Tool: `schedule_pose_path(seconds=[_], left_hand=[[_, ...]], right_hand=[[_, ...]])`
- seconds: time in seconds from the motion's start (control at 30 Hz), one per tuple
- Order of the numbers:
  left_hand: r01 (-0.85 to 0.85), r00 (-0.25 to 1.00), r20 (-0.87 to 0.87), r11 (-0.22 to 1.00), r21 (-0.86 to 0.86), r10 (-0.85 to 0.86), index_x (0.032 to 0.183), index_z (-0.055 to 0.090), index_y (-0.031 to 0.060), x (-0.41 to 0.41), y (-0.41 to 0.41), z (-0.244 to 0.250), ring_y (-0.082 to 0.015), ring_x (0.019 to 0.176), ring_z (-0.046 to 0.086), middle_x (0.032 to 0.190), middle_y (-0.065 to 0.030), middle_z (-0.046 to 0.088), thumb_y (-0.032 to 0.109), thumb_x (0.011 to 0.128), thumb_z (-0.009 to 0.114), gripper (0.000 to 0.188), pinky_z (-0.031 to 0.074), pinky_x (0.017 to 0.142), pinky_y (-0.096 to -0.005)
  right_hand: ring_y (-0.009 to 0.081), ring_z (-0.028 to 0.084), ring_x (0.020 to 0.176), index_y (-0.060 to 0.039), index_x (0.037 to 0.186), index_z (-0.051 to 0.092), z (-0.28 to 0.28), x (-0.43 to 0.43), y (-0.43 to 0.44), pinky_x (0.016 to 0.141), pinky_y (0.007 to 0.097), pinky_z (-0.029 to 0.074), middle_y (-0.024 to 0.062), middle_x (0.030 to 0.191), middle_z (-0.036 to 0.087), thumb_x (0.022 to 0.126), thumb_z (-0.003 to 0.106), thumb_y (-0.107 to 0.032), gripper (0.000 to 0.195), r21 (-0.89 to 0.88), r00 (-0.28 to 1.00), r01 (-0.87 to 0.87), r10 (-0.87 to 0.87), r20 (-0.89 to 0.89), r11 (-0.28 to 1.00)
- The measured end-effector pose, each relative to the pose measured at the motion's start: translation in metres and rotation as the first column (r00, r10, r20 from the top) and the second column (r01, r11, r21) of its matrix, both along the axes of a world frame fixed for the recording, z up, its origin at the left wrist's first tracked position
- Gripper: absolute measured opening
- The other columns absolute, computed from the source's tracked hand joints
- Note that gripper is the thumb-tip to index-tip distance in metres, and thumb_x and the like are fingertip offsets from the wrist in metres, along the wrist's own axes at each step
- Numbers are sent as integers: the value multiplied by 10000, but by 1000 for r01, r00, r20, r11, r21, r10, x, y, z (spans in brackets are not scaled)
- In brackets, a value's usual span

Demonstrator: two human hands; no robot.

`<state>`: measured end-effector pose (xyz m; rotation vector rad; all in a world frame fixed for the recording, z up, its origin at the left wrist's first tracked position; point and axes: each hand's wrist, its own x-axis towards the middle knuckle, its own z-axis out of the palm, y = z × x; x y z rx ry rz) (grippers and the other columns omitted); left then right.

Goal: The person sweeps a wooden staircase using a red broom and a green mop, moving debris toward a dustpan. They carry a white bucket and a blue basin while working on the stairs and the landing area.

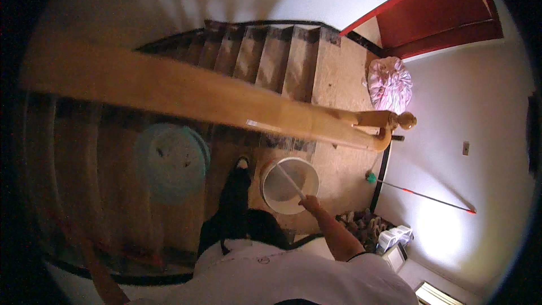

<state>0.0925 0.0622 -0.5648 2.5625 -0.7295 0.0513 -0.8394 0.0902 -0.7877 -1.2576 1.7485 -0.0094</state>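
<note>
My right hand [311, 204] is closed around a pale rod-like handle [288, 179] that crosses the mouth of a white bucket [292, 208]. Whether it is the bucket's own handle or a separate stick is unclear. The bucket is on the right, beside the bare landing. My left hand [82, 241] is at the lower left, dark and blurred, near a blurred red streak [131, 255]; its grip cannot be made out. A teal bucket [172, 162], blurred, shows over the dark steps to the left of my shoe [242, 163].
A broad wooden handrail [203, 97] crosses the view to a newel post with a ball top [407, 120]. Stairs [269, 63] lie beyond it. A pinkish bag [389, 87] sits by the red door [436, 12]. A green-headed pole [423, 197] leans on the wall near piled shoes [366, 224].
</note>
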Motion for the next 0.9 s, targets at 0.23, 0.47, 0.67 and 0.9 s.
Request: schedule_pose_path(seconds=[0.23, 0.47, 0.67, 0.9], left_hand=[[-37, 999, 13, 999, -11, 37, 945, 556, 53, -24, 9, 12, -94, 626, 484, 767, -7, 534, 121, 843, 575, 124, 392, 517, -234], [7, 1000, 8, 990, -140, -6, 930, 554, 56, -81, 44, 42, -77, 604, 471, 744, 7, 525, 108, 840, 584, 108, 380, 500, -218], [27, 988, -131, 927, -373, -81, 918, 553, 58, -217, 126, 63, -63, 585, 460, 724, 20, 517, 96, 837, 591, 97, 370, 486, -204], [126, 842, -297, 701, -702, -450, 810, 506, 105, -483, 117, 169, -45, 437, 372, 571, 49, 440, 69, 842, 564, 75, 290, 389, -198]], right_hand=[[366, 580, 840, -40, 847, 598, -34, -9, -69, 740, 441, 460, 182, 862, 613, 664, 667, -292, 319, 286, 985, -54, 98, -141, 957], [347, 594, 846, -37, 877, 608, -102, -33, -91, 749, 427, 467, 179, 877, 622, 683, 662, -307, 337, 209, 952, -270, 293, -88, 940], [329, 605, 875, -31, 1014, 598, -144, -72, -101, 748, 420, 480, 184, 965, 624, 723, 667, -297, 400, 41, 903, -428, 425, 62, 903], [384, 550, 970, -39, 1153, 507, -129, -65, -97, 816, 453, 442, 214, 1024, 590, 716, 656, -253, 508, 8, 901, -426, 425, -86, 905]])
